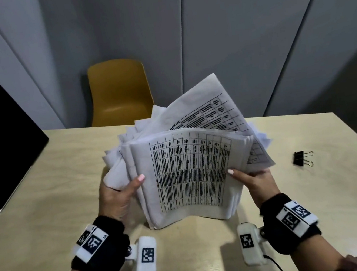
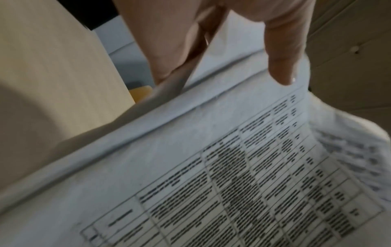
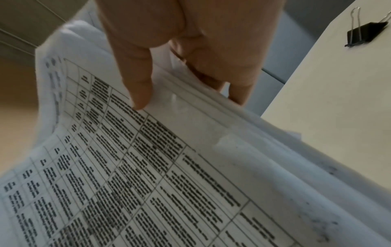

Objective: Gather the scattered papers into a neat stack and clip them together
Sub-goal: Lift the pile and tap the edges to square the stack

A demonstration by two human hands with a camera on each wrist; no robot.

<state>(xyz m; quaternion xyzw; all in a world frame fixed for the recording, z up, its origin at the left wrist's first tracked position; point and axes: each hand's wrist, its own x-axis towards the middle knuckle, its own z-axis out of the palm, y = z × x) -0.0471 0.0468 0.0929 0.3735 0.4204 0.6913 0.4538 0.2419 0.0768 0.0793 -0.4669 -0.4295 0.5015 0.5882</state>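
A thick, uneven bundle of white papers point(image 1: 188, 170) printed with black tables stands on its lower edge on the table, its top fanned and leaning away. My left hand point(image 1: 118, 192) grips the bundle's left side, thumb on the front sheet, fingers behind. On the right side my right hand point(image 1: 252, 179) holds it the same way. The wrist views show each thumb on the printed page: papers point(image 2: 211, 167) under the left hand point(image 2: 281, 55), papers point(image 3: 148, 167) under the right hand point(image 3: 135, 75). A black binder clip point(image 1: 301, 158) lies on the table to the right, also the clip point(image 3: 366, 33) in the right wrist view.
The light wooden table point(image 1: 60, 215) stretches around the bundle. A black box-like object point(image 1: 0, 142) sits on its left edge. A mustard-yellow chair point(image 1: 119, 93) stands behind the table against grey wall panels.
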